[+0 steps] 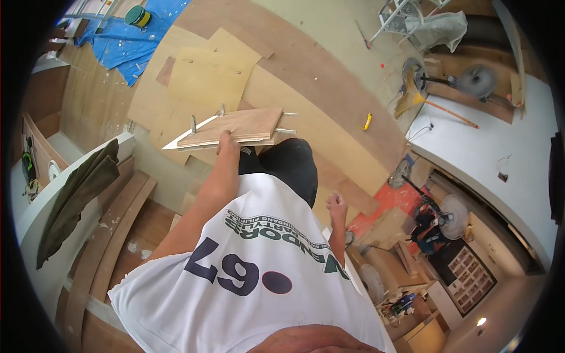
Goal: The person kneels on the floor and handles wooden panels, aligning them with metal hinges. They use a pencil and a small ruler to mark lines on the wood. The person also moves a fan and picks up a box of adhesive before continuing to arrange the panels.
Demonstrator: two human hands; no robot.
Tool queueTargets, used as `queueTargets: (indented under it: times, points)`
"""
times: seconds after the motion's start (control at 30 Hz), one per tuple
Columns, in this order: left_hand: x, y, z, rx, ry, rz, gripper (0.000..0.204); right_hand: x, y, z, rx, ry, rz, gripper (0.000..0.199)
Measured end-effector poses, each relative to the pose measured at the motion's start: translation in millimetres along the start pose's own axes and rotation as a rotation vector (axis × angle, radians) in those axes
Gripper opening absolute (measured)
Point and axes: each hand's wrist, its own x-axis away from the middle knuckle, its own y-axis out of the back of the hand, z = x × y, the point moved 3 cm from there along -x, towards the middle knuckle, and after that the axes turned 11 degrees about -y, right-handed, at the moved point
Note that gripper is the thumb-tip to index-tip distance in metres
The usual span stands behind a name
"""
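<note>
A green bucket point(137, 16) rests on a blue tarp point(116, 48).

- From here I see a wood panel point(241, 125), brown and grainy on top, roughly rectangular, lying fairly flat in front of the person, its near edge gripped by the left hand point(228, 143).
- A pale, white-edged layer point(173, 145) shows beneath it, poking out at a pointed left corner.
- Two metal fittings point(193, 124) stand up along its far left side.
- Two slim metal pieces point(287, 130) jut from the right edge.

2 clamps point(193, 124) on bds point(235, 126); bucket point(137, 17) on tarp point(120, 50), L
</note>
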Motion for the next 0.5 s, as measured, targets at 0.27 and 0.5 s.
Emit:
queueTargets:
  times: [0.27,0.5]
  points:
    - [161,-75,-45,0.029,-0.158,-0.209,0.08,-37,35,77,0.403,-0.148,0.102,0.037]
    - [208,-175,-35,0.238,-0.192,-0.03,0.069,-188,150,109,0.476,-0.265,0.14,0.031]
